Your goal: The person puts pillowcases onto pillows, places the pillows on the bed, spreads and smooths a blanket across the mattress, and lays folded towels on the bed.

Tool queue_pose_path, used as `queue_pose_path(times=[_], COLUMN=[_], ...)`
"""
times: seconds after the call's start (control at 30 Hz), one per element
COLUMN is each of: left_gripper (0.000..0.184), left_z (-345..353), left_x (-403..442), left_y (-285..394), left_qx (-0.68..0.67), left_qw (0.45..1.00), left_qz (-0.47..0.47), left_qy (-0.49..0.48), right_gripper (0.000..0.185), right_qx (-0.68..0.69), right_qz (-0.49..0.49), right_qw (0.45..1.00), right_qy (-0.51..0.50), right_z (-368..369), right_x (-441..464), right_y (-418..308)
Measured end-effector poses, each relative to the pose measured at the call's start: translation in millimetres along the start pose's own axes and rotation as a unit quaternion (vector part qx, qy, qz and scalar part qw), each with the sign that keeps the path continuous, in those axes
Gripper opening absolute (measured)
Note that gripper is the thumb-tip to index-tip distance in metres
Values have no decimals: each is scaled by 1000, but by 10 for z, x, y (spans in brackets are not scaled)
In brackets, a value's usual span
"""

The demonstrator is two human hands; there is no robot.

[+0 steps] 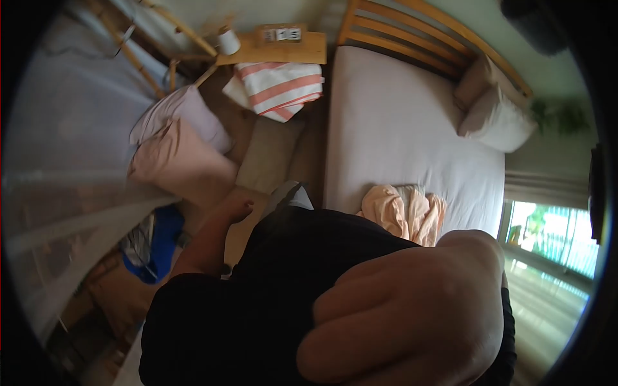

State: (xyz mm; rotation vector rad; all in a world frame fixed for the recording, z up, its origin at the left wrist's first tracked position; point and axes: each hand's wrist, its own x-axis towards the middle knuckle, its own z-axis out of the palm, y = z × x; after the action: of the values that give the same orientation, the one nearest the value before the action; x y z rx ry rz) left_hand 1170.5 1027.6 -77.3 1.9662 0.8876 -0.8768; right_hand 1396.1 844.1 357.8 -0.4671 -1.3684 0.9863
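Observation:
Very close to the camera, my right hand fills the lower right with its back showing. Its fingers are bent and pressed together; their tips and whatever they may hold are hidden. My left hand hangs low beside my body, small and a little blurred, with fingers curled in and nothing visible in them. Just beyond it lies a peach pillow, leaning on a pale pink pillow; I cannot tell whether hand and pillow touch. Ahead of me is a bed with a pale sheet and a crumpled peach cloth at its near edge.
Two pillows rest by the wooden headboard. A wooden bedside table bears a white container and a number block. Red-and-white striped cloth hangs below. A blue bag and sheer curtain are left; a window right.

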Motion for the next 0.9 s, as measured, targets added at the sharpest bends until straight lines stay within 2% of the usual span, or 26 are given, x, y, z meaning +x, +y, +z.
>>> queue_pose_path(times=[0.07, 0.13, 0.27, 0.33, 0.4, 0.5, 0.53, 0.57, 0.63, 0.67, 0.73, 0.8, 0.83, 0.87, 0.9], left_gripper=[38, 38, 39, 40, 41, 40, 39, 39, 38, 41, 45, 52, 52, 56, 61], left_z=[125, 324, 428, 387, 278, -190, -417, -663, -1291, -1596, -2127, -2525, -2619, -2646, -2705], left_x=[-142, -186, -476, -514, -474, -307, -64, 99, 238, 382, 739, 1174, 1531, 1957, 2222], left_y=[-212, -535, -1002, -1146, -1337, -1419, -1568, -1761, -1793, -1858, -1988, -2120, -2314, -2530, -2665], left_qx=[-54, -38, 12, 9, -15, -22, 24, 72, 27, 1, -17, -111, -105, -196, -286], left_qw=[998, 998, 997, 998, 999, 995, 992, 984, 956, 947, 938, 906, 908, 882, 848], left_qz=[-19, -10, -52, -32, -30, -75, -57, -42, -80, -76, -66, -119, -115, -99, -82], left_qy=[26, 49, 56, 46, 32, 66, 114, 159, 282, 311, 339, 391, 390, 418, 439], right_gripper=[19, 18, 17, 16, 15, 14, 14, 14, 8, 12, 17, 18, 15, 13, 12], right_qx=[-15, -40, -136, -179, -214, -247, -262, -276, -305, -322, -276, -280, -289, -293, -296], right_qz=[21, 31, 24, 17, 22, 37, 48, 66, 131, 167, 309, 402, 481, 554, 591], right_qw=[996, 987, 946, 919, 897, 880, 877, 879, 896, 902, 903, 872, 825, 767, 734], right_qy=[-84, -153, -294, -352, -385, -404, -400, -383, -296, -233, -116, -10, 64, 136, 156], right_z=[46, 82, 125, 87, 34, -98, -155, -236, -422, -539, -714, -802, -767, -722, -698], right_x=[112, 249, 584, 763, 907, 1121, 1174, 1203, 1141, 1051, 853, 527, 367, 214, 60], right_y=[109, 182, 271, 310, 409, 705, 857, 1033, 1498, 1738, 2050, 2308, 2400, 2481, 2555])
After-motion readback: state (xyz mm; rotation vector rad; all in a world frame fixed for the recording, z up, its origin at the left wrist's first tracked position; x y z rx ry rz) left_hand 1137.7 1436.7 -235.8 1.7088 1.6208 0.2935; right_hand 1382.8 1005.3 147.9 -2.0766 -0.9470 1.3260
